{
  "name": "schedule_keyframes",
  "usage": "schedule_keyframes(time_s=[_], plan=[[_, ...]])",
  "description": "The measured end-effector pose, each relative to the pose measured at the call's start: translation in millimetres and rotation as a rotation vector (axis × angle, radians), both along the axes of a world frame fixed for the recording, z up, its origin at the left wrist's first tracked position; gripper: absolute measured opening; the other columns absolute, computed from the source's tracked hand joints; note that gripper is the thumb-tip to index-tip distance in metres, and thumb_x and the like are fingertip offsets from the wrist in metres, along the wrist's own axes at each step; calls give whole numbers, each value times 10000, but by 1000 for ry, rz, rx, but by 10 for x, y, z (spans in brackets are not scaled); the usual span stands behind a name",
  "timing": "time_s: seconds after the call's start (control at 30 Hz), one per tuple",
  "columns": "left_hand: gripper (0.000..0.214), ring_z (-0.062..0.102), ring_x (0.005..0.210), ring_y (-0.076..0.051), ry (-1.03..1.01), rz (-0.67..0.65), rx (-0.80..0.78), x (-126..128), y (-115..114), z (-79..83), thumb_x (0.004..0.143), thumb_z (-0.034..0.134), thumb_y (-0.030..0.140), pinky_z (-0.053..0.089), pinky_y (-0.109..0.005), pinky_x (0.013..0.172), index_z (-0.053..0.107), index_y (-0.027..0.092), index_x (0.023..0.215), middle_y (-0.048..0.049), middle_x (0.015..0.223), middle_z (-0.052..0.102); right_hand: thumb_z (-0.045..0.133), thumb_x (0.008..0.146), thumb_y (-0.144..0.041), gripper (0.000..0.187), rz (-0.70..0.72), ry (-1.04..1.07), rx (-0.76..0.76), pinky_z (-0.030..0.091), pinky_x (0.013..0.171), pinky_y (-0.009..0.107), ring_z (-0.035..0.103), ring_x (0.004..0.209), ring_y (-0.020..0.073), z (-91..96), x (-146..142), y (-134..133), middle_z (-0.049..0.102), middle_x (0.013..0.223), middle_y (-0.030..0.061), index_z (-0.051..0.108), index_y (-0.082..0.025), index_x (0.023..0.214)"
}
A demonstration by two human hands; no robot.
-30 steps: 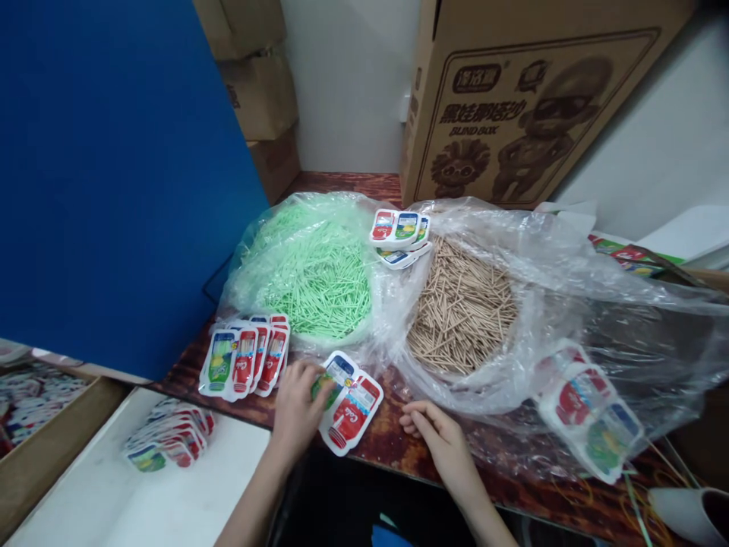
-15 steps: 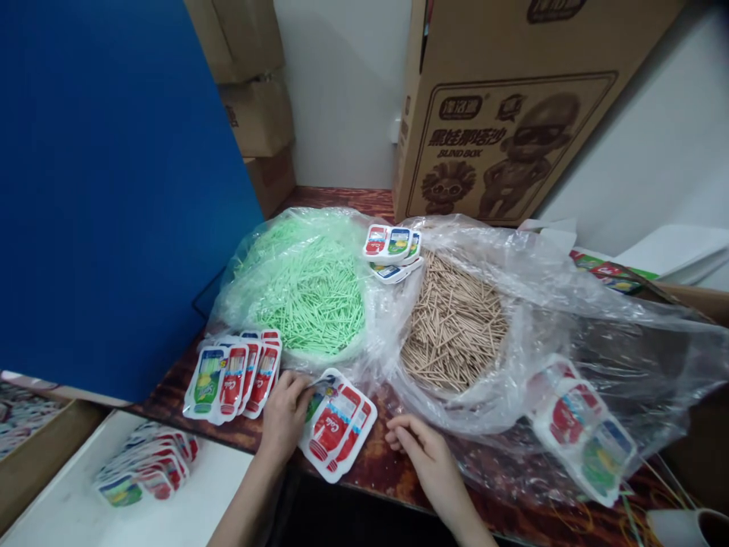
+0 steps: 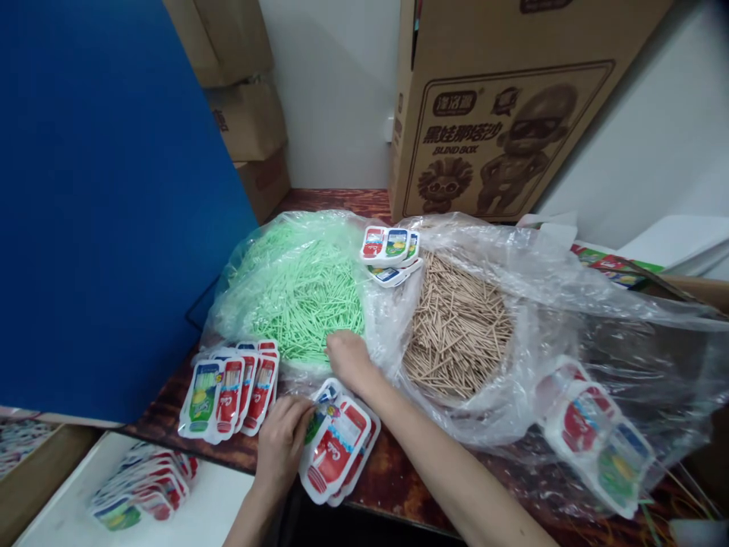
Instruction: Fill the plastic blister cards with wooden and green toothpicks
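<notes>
My left hand [image 3: 283,437] is closed on the left edge of a white-bordered packet [image 3: 337,448] printed with a red cola bottle and a green bottle. A second such packet lies under it, partly covered. My right hand [image 3: 348,358] is at the front rim of a clear plastic bag [image 3: 373,311], its curled fingers against the heap of thin green sticks [image 3: 313,304]. Its fingertips are hidden, so I cannot see what they pinch. Left of my left hand lies an overlapping group of similar packets [image 3: 228,391], with sticks showing through their windows.
Brown sticks [image 3: 456,327] fill another clear bag to the right. A few packets [image 3: 387,247] rest between the bags, and others [image 3: 595,433] lie on the plastic at right. Stacked packets [image 3: 142,486] sit on a lower white surface. A blue panel [image 3: 114,205] and large carton [image 3: 501,137] stand behind.
My right hand has moved up and left from beside the packet to the green sticks. My left hand stays on the packet, and the red-printed part has turned and shifted slightly over the one beneath.
</notes>
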State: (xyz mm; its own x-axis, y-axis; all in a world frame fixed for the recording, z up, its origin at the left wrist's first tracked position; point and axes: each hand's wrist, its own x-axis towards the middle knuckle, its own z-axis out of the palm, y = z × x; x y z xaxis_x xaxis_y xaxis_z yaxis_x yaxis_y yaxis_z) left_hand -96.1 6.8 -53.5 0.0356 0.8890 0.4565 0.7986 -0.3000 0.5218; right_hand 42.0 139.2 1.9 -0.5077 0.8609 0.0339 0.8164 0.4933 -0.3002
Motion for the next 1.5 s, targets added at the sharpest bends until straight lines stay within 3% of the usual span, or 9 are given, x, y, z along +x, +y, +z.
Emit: schedule_keyframes(time_s=[0.13, 0.43, 0.67, 0.77, 0.93, 1.1, 1.27, 1.37, 1.5], plan=[[162, 614, 767, -195, 18, -19, -23, 60, -29, -49, 901, 491, 163, 507, -315, 701, 638, 219, 861, -43, 809, 657, 531, 828, -81, 204, 48, -116, 43, 401, 810, 397, 539, 987, 297, -70, -190, -6, 636, 1024, 204, 646, -43, 992], [160, 605, 771, -197, -32, -4, -41, 109, -28, -70, 903, 484, 157, 493, -314, 699, 629, 221, 879, -44, 813, 645, 621, 768, -129, 194, 171, -332, 57, 372, 811, 412, 521, 949, 304, -41, -358, 41, 633, 970, 204, 684, -70, 942], [147, 594, 772, -193, -21, 1, -48, 90, -41, -102, 902, 497, 165, 482, -319, 711, 636, 212, 880, -41, 823, 650, 509, 854, -122, 221, 187, -270, 150, 366, 805, 408, 494, 955, 286, -131, -172, -41, 583, 1038, 180, 577, -73, 1058], [144, 595, 758, -195, -31, -5, -38, 82, -47, -106, 898, 503, 177, 483, -317, 698, 641, 212, 875, -40, 812, 648, 435, 907, -120, 170, 276, -213, 197, 370, 803, 397, 487, 953, 269, -181, -100, -30, 577, 1037, 142, 557, -113, 1025], [132, 597, 771, -201, -30, -11, -32, 88, -36, -81, 891, 512, 164, 479, -318, 709, 635, 206, 871, -44, 814, 644, 403, 917, -89, 194, 422, -184, 198, 377, 821, 399, 501, 961, 271, -176, -170, 15, 596, 998, 142, 594, -93, 954], [130, 587, 761, -194, -13, -14, -27, 100, -38, -65, 899, 504, 157, 475, -313, 700, 624, 194, 868, -43, 807, 640, 411, 904, -82, 226, 360, -142, 65, 395, 841, 395, 545, 998, 275, -122, -286, 75, 632, 1028, 179, 614, -56, 999], [141, 591, 779, -189, -34, -13, -36, 86, -45, -104, 907, 491, 149, 478, -306, 712, 622, 194, 881, -42, 822, 640, 485, 859, -95, 156, 199, -66, -99, 436, 751, 340, 640, 913, 264, -100, -227, 332, 697, 943, 166, 631, -111, 910], [137, 597, 797, -193, -50, -16, -50, 78, -37, -131, 906, 498, 160, 481, -312, 729, 629, 196, 887, -44, 831, 644, 495, 873, -163, 117, 74, 61, -196, 439, 675, 286, 672, 842, 239, -49, -116, 572, 719, 880, 124, 611, -152, 869], [141, 604, 798, -194, -109, -35, -63, 66, -37, -134, 901, 508, 174, 483, -317, 745, 644, 202, 877, -45, 834, 656, 443, 880, -162, 141, -48, 290, -356, 427, 561, 215, 655, 580, 143, 17, -14, 821, 709, 694, 19, 570, -171, 819]])
